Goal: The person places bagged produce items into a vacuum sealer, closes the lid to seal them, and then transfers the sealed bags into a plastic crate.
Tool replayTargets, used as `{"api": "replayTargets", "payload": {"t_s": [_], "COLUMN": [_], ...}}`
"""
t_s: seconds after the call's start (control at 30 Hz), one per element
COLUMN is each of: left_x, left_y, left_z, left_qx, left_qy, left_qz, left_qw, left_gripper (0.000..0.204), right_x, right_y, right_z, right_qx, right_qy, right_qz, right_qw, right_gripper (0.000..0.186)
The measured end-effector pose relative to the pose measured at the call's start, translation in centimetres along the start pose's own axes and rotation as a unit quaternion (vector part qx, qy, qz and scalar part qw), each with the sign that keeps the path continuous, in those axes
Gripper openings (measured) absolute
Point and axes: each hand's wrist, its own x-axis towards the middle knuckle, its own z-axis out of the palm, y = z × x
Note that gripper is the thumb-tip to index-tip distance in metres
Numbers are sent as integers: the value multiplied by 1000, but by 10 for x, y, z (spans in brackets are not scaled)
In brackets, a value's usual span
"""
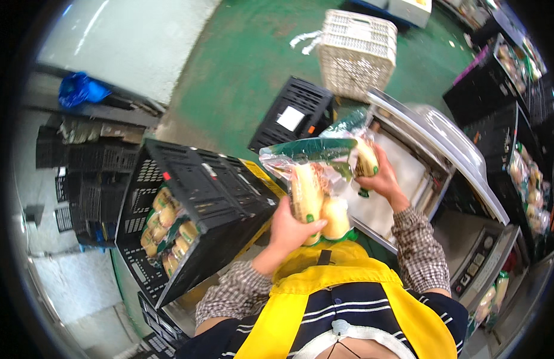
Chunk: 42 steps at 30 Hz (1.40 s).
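Observation:
My left hand [295, 226] is closed round the lower part of a clear plastic bag [307, 190] with a green band along its top. Pale yellow, thick, rod-like pieces, perhaps a peeled vegetable, show through the film. My right hand [381, 176] grips a similar clear bag [367, 158] with a pale yellow piece in it, over the near-left side of a metal vacuum sealing machine [402, 173]. The machine's clear domed lid [450, 140] is raised at the right. Both bags overlap in front of my chest, so where one ends I cannot tell.
A tilted black crate [211, 191] at my left holds several filled bags [166, 224]. Farther off are a smaller black crate [292, 113] and a white basket [358, 54] on the green floor. Black crates with bags [531, 179] line the right. The machine's control panel [477, 260] is beside my right arm.

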Motion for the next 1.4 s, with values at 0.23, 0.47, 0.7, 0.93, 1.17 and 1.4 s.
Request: {"api": "replayTargets", "payload": {"t_s": [0.23,0.47,0.7,0.93,1.17,1.4], "left_x": [-76,-83,1,111,231,171], "left_y": [38,-45,-132,-166,-255,-217], "left_z": [-237,-451,-516,-455,-408,-413], "left_qx": [122,247,510,654,683,721], "left_qy": [159,293,46,-156,-123,-193], "left_qz": [112,53,141,318,433,263], "left_qw": [973,922,847,669,575,611], "left_gripper": [69,63,58,35,26,42], "right_x": [-50,-100,-126,-137,-117,-95], "right_y": [-53,-107,-150,-207,-234,-304], "right_z": [103,173,193,216,261,305], "right_qx": [225,280,234,232,510,338], "right_qy": [-60,-54,-4,-12,-240,-301], "right_qz": [-8,14,-17,-59,12,-23], "right_qw": [972,958,972,971,826,891], "right_gripper": [85,68,73,76,98,101]}}
